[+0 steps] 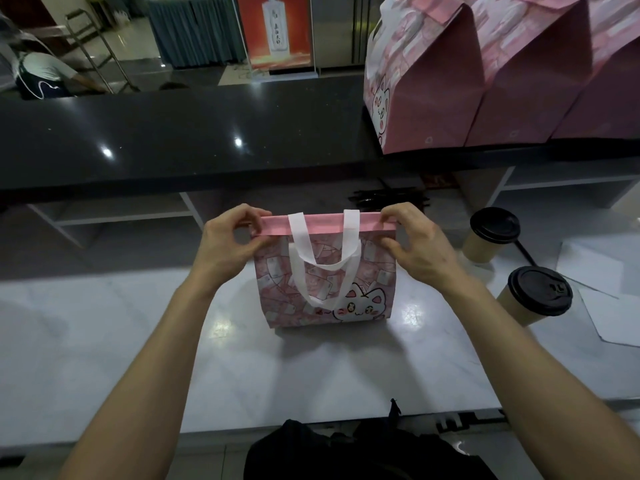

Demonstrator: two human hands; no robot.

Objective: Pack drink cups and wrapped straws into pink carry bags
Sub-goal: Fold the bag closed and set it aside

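A pink carry bag printed with a white cartoon cat is standing upright on the white marbled bench at the centre of the frame. Its top edge is lying folded over into a plain pink band, and two white handles are drooping down its front. The left hand is pinching the left end of that folded band between thumb and curled fingers, and the right hand is pinching the right end in the same way.

At the right of the frame two paper drink cups with black lids are standing on the bench, one just right of the bag and the other lower and nearer the edge of the frame. White sheets of paper are lying beside them. In the upper right, a row of closed pink carry bags is sitting on a raised black counter. Dark straws are lying behind the bag, below that counter.
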